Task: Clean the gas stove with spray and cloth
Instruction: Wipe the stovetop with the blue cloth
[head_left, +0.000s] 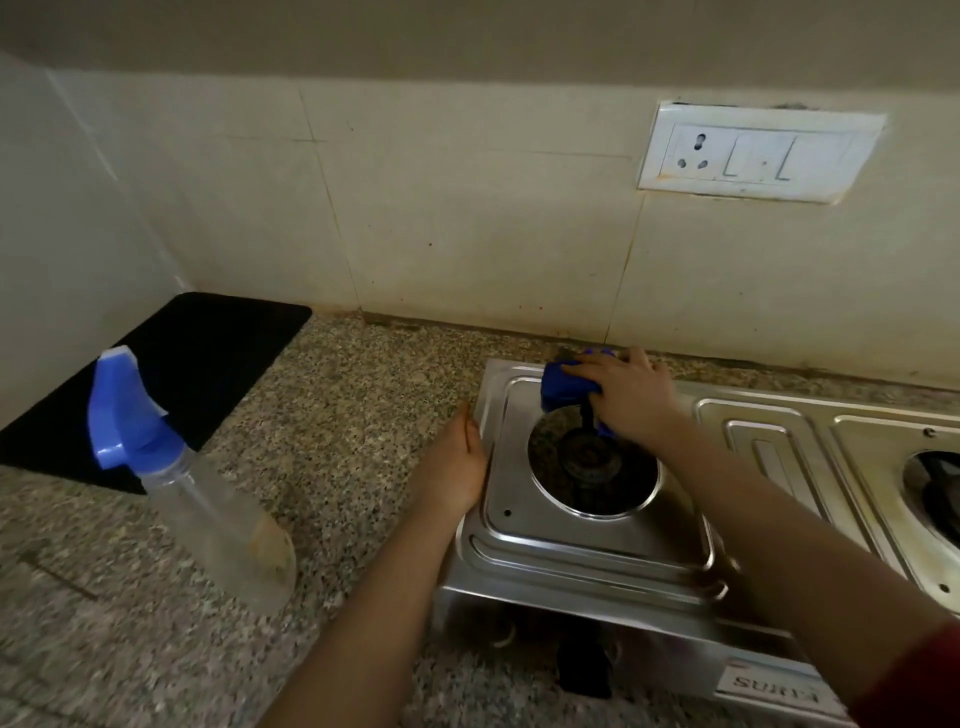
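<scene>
It looks like wiping time: the right hand grips a bunched blue cloth and presses it on the far corner of the shiny steel gas stove, just behind the round burner hole. The left hand lies flat with straight fingers against the stove's left side, maybe to stop it sliding. The clear plastic spray bottle with a blue top stands alone on the speckled stone counter to the left. Next the cloth likely needs a firm rub round the hole and toward the front.

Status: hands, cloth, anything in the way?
Right hand grips blue cloth on gas stove, behind left burner. Left hand open at stove's left edge. Spray bottle stands aside on countertop; nothing blocking.
</scene>
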